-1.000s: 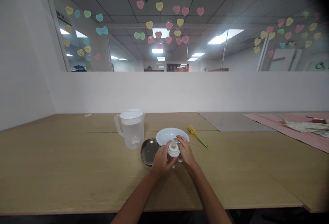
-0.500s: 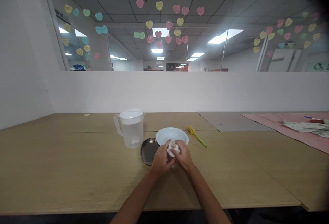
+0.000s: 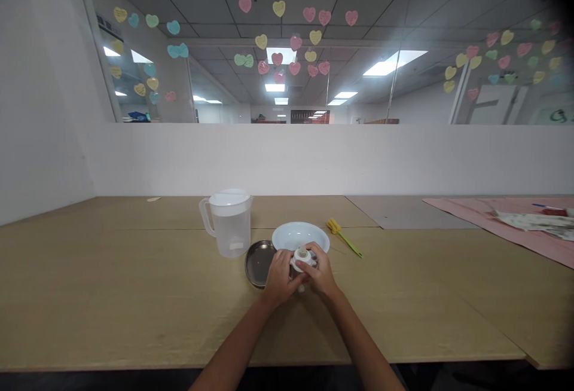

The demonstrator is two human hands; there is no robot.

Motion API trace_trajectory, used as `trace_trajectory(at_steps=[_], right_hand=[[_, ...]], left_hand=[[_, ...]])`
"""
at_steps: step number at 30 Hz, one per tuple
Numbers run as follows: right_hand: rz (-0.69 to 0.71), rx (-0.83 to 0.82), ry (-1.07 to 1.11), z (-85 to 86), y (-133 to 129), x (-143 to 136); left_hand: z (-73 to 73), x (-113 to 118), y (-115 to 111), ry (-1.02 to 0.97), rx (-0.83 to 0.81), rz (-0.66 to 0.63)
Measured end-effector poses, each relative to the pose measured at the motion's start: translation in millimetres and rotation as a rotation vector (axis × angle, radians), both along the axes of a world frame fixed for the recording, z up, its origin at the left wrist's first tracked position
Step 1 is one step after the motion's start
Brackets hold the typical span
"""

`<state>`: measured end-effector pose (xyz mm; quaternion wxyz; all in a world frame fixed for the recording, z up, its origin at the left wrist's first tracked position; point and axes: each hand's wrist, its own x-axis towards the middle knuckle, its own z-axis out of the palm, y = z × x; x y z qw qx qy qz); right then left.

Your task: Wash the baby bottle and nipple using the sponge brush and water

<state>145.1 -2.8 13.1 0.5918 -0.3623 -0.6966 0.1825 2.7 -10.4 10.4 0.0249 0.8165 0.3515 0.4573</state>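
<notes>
Both hands are wrapped round a baby bottle point(image 3: 302, 256) with a white collar and a pale, see-through nipple on top. My left hand point(image 3: 280, 275) grips the bottle's left side and lower part. My right hand point(image 3: 320, 269) closes on the collar, its thumb across the front and its fingers behind. Most of the bottle's body is hidden by the hands. Just behind them lies a white bowl point(image 3: 300, 232), its near rim partly covered. A round dark metal dish point(image 3: 259, 264) sits against the left hand's side.
A clear plastic pitcher point(image 3: 231, 226) with a white lid stands at the left, its handle facing left. Right of the bowl lies a yellow sponge brush point(image 3: 343, 237) with a green handle. A pink cloth point(image 3: 466, 211) covers the table's far right. A white wall closes off the back.
The right hand's fingers have shifted round the collar, and the bottle's top has turned or tilted slightly. The left hand's fingers have moved a little lower. Other things stay put.
</notes>
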Motion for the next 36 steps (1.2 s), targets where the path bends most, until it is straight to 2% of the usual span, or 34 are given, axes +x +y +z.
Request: trace_trajectory(at_steps=[7, 11, 15, 20, 27, 32, 36], right_hand=[[0.058, -0.011, -0.005, -5.7, 5, 5], [0.028, -0.044, 0.03, -8.5, 5, 7], [0.008, -0.01, 0.058, -7.1, 5, 9], [-0.154, 0.017, 0.131, -5.9, 7, 11], [-0.205, 0.213, -0.15, -6.6, 0, 7], [-0.375, 0.154, -0.049, -7.6, 2, 8], [-0.28, 0.242, -0.178, -5.7, -2, 8]], left_hand=[[-3.6, -1, 3, -0.044, 0.012, 0.011], [-5.9, 0, 4, -0.048, -0.002, 0.035], [-4.2, 0, 2, -0.045, -0.034, 0.026], [-1.2, -1, -2, -0.061, -0.057, -0.01], [-5.3, -1, 1, -0.061, -0.049, -0.01], [-4.8, -1, 1, -0.06, -0.02, -0.009], [-5.3, -1, 2, -0.066, -0.008, -0.011]])
